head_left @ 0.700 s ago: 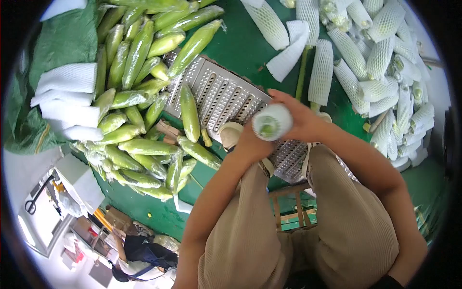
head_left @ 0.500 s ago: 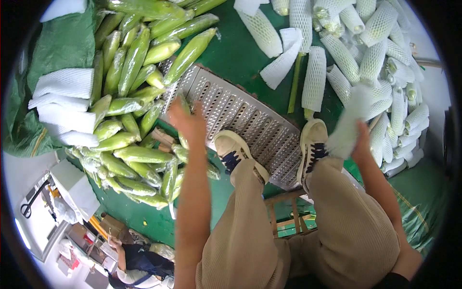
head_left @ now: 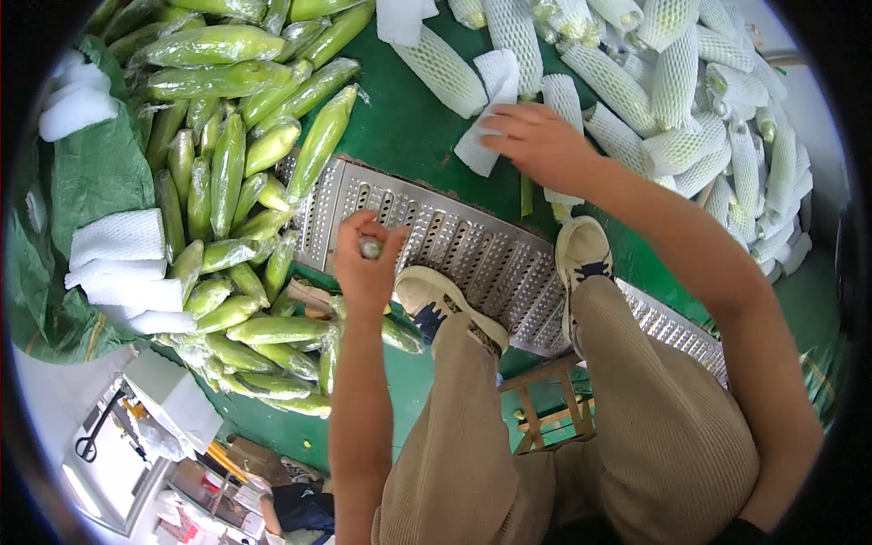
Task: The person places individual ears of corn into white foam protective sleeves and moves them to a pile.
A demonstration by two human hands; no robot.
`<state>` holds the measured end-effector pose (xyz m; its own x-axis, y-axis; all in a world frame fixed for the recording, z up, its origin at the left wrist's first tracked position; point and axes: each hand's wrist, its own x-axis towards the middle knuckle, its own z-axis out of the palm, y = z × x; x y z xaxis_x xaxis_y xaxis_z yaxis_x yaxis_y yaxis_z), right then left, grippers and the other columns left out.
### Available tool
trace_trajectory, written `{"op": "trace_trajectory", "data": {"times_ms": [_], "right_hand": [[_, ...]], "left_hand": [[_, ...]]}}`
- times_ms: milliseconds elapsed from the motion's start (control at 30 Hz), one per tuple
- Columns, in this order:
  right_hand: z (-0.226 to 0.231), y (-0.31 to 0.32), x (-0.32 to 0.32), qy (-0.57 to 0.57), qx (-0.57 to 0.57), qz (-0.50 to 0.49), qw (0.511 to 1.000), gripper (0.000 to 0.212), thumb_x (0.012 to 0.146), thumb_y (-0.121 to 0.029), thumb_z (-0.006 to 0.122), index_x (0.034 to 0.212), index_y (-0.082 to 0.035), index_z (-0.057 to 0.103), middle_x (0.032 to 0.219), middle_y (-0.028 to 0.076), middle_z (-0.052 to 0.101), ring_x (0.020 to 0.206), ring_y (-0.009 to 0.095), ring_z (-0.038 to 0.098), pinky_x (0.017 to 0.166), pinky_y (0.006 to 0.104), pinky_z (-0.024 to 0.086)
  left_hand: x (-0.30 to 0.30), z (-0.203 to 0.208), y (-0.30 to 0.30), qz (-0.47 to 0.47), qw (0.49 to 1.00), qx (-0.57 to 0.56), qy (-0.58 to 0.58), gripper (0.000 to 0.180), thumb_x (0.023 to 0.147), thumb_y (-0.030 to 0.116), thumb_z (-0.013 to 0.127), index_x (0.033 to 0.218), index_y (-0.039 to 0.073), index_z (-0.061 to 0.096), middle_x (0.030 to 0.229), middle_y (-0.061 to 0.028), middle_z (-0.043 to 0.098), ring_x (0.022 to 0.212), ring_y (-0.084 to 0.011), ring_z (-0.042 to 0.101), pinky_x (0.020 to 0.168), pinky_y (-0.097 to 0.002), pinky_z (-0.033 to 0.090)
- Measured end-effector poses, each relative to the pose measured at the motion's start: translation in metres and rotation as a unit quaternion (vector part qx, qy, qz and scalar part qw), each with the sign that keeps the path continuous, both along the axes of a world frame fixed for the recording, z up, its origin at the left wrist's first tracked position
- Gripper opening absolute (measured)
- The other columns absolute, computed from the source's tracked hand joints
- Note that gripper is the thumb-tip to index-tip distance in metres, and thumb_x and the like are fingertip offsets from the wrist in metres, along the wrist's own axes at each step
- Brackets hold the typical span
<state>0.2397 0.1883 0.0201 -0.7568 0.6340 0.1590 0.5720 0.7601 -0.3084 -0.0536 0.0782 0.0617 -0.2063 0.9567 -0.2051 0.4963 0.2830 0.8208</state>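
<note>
Near the metal plate's left part, my left hand is closed around a film-wrapped ear of corn, seen end-on; most of it is hidden by the fingers. My right hand reaches across to the far middle, fingers stretched over a flat white foam net sleeve and touching its near part. The thumb is out of sight. Beside that hand lie foam-sleeved ears of corn. To the left is a large heap of green ears of corn in clear film.
A perforated metal plate lies on the green floor under my shoes. Foam-sleeved ears of corn pile up at the far right. White foam sleeves rest on a green sack. Another person is at the lower left.
My right hand has let go of a blurred foam-sleeved piece at the right and moved left and away onto the flat foam sleeve. The left hand has drawn slightly nearer. The view has shifted.
</note>
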Motion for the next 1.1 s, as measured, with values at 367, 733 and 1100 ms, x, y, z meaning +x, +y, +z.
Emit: {"op": "trace_trajectory", "data": {"times_ms": [367, 733, 1100], "right_hand": [[0.071, -0.041, -0.039, 0.227, -0.761, -0.105, 0.598, 0.057, 0.092, -0.034, 0.061, 0.139, -0.011, 0.039, 0.113, 0.005, 0.057, 0.098, 0.016, 0.055, 0.082, 0.0299, 0.048], [0.068, -0.076, -0.052, 0.256, -0.634, -0.084, 0.725, 0.065, 0.098, -0.04, 0.044, 0.147, -0.001, 0.024, 0.141, 0.02, 0.037, 0.126, 0.031, 0.043, 0.106, 0.0351, 0.033], [0.067, -0.051, -0.038, 0.231, -0.267, 0.047, 0.934, 0.045, 0.076, -0.029, 0.076, 0.117, -0.015, 0.061, 0.114, 0.004, 0.059, 0.103, 0.025, 0.054, 0.089, 0.0379, 0.041]], "left_hand": [[0.054, 0.009, -0.01, -0.047, 0.987, 0.095, -0.124, 0.055, 0.082, -0.001, 0.068, 0.134, 0.002, 0.051, 0.081, -0.0041, 0.058, 0.077, -0.0149, 0.055, 0.078, -0.0283, 0.047], [0.059, 0.017, -0.013, -0.041, 0.982, 0.091, -0.162, 0.039, 0.074, -0.008, 0.066, 0.112, 0.003, 0.063, 0.103, -0.0092, 0.052, 0.088, -0.0193, 0.056, 0.079, -0.0279, 0.046], [0.048, 0.005, -0.005, -0.118, 0.969, 0.144, -0.161, 0.025, 0.073, -0.012, 0.061, 0.093, 0.003, 0.058, 0.101, -0.0102, 0.053, 0.093, -0.0239, 0.054, 0.082, -0.0308, 0.043]]}}
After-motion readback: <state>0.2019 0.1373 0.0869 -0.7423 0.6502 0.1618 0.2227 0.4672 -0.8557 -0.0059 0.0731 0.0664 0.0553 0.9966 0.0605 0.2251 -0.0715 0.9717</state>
